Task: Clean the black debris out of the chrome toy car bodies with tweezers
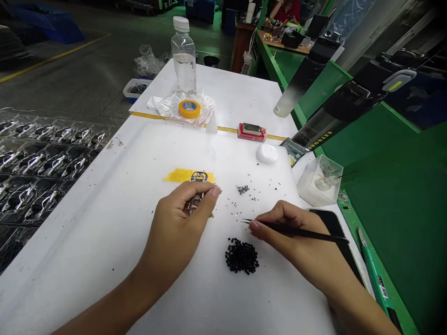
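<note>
My left hand [183,209] is closed around a small shiny metal part [199,177] with an open frame, and its fingers hide much of it. A strip of yellow tape [178,175] lies on the white work surface just behind that part. My right hand [291,228] grips black tweezers [296,230], their tips pointing left over the surface. In front of those tips sits a heap of tiny black pieces [242,256]. Farther back is a small pile of tiny silvery pieces [242,189], with more scattered around it.
A water bottle [184,60] and orange tape roll [189,109] stand at the back. On the right are a white case [267,153], clear box [321,181], dark phone [331,223], green cutter [375,274] and tall black bottle [349,104]. Trays of parts [45,172] lie left; a person sits far back.
</note>
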Motion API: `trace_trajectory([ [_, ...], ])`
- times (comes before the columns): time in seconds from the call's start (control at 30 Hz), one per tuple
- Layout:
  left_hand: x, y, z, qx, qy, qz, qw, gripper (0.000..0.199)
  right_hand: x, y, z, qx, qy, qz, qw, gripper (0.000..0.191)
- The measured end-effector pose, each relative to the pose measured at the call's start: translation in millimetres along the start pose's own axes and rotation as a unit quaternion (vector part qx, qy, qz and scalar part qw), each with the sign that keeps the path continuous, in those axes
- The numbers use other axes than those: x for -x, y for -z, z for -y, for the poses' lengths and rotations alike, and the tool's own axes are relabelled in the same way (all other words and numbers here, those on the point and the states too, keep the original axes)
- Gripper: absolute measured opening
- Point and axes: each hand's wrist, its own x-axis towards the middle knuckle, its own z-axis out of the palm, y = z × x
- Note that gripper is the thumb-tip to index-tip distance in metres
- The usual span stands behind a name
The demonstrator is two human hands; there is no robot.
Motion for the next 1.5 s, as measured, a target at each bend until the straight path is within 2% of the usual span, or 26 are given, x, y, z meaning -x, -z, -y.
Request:
trace_trajectory([
  [0.2,1,-0.1,0,0.014,0.01,0.008,1.0,0.033,-1,-5,-3,0.016,0.007,-0.005,1.0,0.037],
  [0.43,1,0.3,-2,-0.024,-0.029,-0.006,0.999,0.027,-2,-11,-2,0.026,0.011,-0.029,0.999,0.037],
  [0.57,1,-1.6,0,-0.013,-0.044,0.026,0.999,0.022,-2,-10,0,-0.001,0.002,-0.028,1.0,0.035],
  [0.73,6,-6.8,6,-0.033,-0.14,0.092,0.985,0.01,3,-2,3,-0.105,-0.004,-0.009,0.994,0.034],
  [0.87,10,-10.5,9,-0.032,-0.257,0.085,0.962,0.014,10,1,6,-0.234,0.004,-0.006,0.972,0.03],
  [0.93,11,-10.2,9,-0.026,-0.281,0.09,0.955,0.007,14,1,8,-0.258,0.011,0.006,0.966,0.029],
  [1.33,6,3.7,-3,0.034,-0.261,0.169,0.95,0.005,19,5,22,-0.314,-0.052,0.071,0.945,0.029],
  [1.5,5,1.9,-4,0.034,-0.238,0.16,0.957,0.003,20,4,22,-0.315,-0.051,0.049,0.946,0.027],
])
